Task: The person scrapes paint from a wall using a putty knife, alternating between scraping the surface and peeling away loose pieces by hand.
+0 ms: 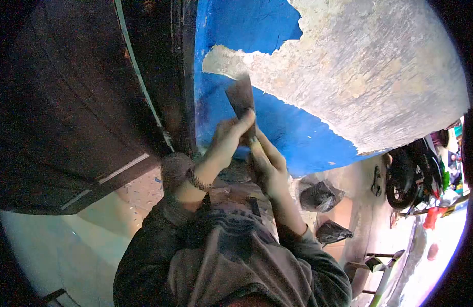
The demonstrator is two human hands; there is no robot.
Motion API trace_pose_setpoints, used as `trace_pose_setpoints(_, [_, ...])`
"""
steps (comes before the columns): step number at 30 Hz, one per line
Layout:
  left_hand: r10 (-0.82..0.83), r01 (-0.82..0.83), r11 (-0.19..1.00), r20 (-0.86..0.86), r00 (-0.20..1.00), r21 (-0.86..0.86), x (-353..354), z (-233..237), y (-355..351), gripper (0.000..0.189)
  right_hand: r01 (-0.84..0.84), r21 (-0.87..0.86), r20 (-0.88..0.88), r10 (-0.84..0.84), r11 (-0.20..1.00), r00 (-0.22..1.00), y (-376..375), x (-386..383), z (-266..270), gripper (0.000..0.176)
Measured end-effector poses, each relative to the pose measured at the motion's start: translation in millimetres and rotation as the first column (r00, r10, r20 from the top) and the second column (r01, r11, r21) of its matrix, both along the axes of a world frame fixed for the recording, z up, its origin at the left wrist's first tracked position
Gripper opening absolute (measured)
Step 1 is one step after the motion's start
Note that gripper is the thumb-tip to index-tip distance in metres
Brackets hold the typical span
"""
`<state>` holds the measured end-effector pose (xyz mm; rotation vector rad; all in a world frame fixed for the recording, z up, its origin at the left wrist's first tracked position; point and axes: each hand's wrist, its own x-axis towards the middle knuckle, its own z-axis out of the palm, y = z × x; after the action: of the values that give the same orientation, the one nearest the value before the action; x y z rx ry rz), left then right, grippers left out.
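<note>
A paint scraper [240, 93] with a wide dark blade points up at the wall, its tip at the ragged lower edge of the blue paint [223, 97]. My left hand [227, 140], with a dark bracelet on the wrist, is closed on the scraper near the base of the blade, thumb pressed along it. Just below and to the right, my right hand [269, 166] is wrapped around the handle, most of which the fingers hide. Bare, mottled plaster [349, 71] shows where the blue coat is gone.
A dark wooden door [67, 102] stands at the left. Paint flakes lie on the floor [136, 197]. Two black plastic bags [321, 196] sit to the right, and a parked motorcycle [403, 176] is beyond them. A stool-like frame [377, 266] stands lower right.
</note>
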<state>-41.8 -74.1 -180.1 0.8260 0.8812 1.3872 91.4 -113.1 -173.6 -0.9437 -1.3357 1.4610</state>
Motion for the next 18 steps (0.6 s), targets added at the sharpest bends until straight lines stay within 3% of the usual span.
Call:
trace_pose_setpoints(2, [-0.144,0.12,0.989,-0.461,0.875,-0.081,-12,-11,-8,0.04,-0.006,-0.082,-0.012,0.005,0.997,1.0,-20,21,-19,0.049])
trace_pose_setpoints(3, [0.081,-0.004,0.993,-0.666,0.742,0.117,-13,-10,-11,0.037,-0.008,-0.159,-0.012,0.006,0.987,1.0,-29,28,-28,0.05])
trace_pose_setpoints(4, [0.074,-0.003,0.994,-0.682,0.728,0.105,-18,-6,-13,0.037,-0.012,-0.17,-0.033,0.007,0.985,0.999,-34,31,-35,0.05])
trace_pose_setpoints(5, [0.316,-0.086,0.943,-0.784,0.535,0.321,-25,0,-14,0.034,0.007,-0.202,-0.065,-0.021,0.979,0.998,-41,34,-42,0.048])
trace_pose_setpoints(6, [0.536,-0.099,0.841,-0.79,0.299,0.533,-29,16,-14,0.031,0.027,-0.239,-0.097,-0.051,0.971,0.994,-48,35,-49,0.046])
trace_pose_setpoints(8, [0.827,0.072,0.53,-0.534,0.178,0.845,-43,30,10,0.036,0.017,-0.267,-0.19,-0.07,0.964,0.979,-55,34,-56,0.043])
trace_pose_setpoints(10, [0.908,0.223,0.416,-0.418,-0.04,0.882,-48,60,27,0.058,0.004,-0.229,-0.118,-0.032,0.973,0.992,-61,36,-56,0.045])
trace_pose_setpoints(12, [0.902,0.217,0.431,-0.417,-0.109,0.876,-53,59,62,0.064,-0.025,-0.272,-0.158,-0.019,0.962,0.987,-64,36,-50,0.045])
trace_pose_setpoints(14, [0.897,0.198,0.436,-0.406,-0.174,0.878,-44,43,72,0.071,0.005,-0.174,-0.084,-0.02,0.985,0.996,-65,41,-51,0.045])
trace_pose_setpoints(16, [0.883,-0.004,0.469,-0.469,0.021,0.883,-13,17,64,0.074,0.014,-0.162,-0.067,-0.025,0.987,0.997,-66,47,-45,0.044])
trace_pose_setpoints(18, [0.84,-0.032,0.516,-0.498,0.217,0.856,5,-8,35,0.06,0.034,-0.143,-0.05,-0.042,0.989,0.998,-66,55,-40,0.044])
